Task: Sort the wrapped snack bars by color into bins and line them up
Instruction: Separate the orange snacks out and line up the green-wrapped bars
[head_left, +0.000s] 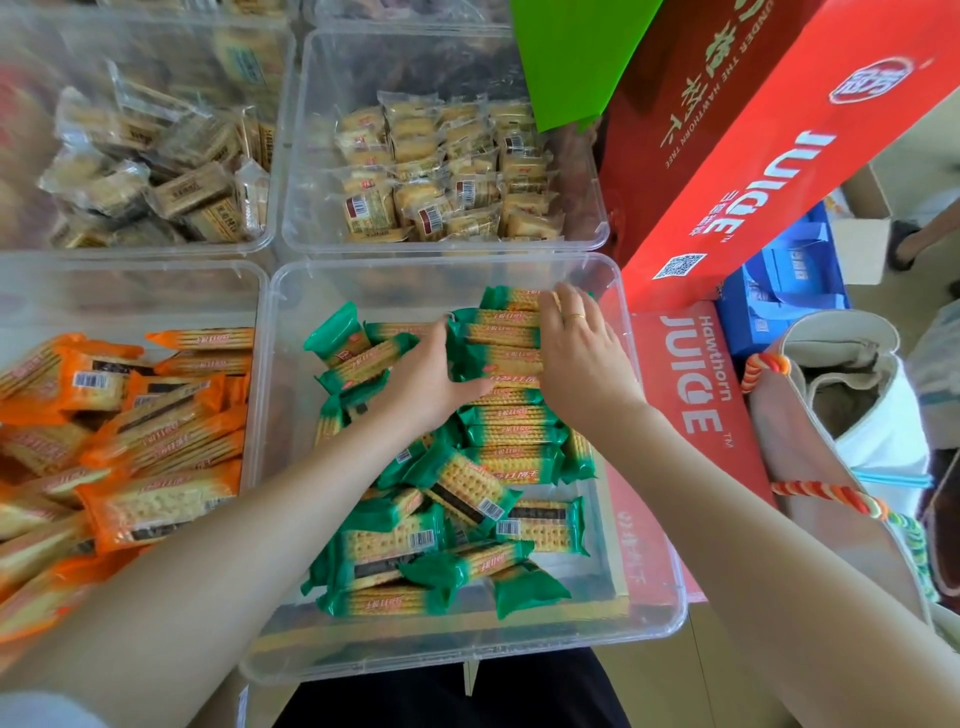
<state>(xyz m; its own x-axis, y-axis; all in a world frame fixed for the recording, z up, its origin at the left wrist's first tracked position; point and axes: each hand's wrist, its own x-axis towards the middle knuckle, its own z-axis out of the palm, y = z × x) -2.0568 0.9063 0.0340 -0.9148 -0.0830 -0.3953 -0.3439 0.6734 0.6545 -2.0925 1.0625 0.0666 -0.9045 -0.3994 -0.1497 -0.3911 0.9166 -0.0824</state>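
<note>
A clear plastic bin in front of me holds green-wrapped snack bars. Along its right side stands a lined-up row of green bars, edge to edge. A loose heap of green bars fills the near middle. My left hand presses against the row's left ends, fingers closed on the bars. My right hand, with a ring, lies flat over the row's right ends at the far part of the bin. A second clear bin to the left holds orange-wrapped bars in a loose pile.
Two more clear bins sit behind: one with pale yellow packets, one with brownish packets. Red juice cartons lean at the right, with a blue box and a white bag beyond. A green sheet hangs above.
</note>
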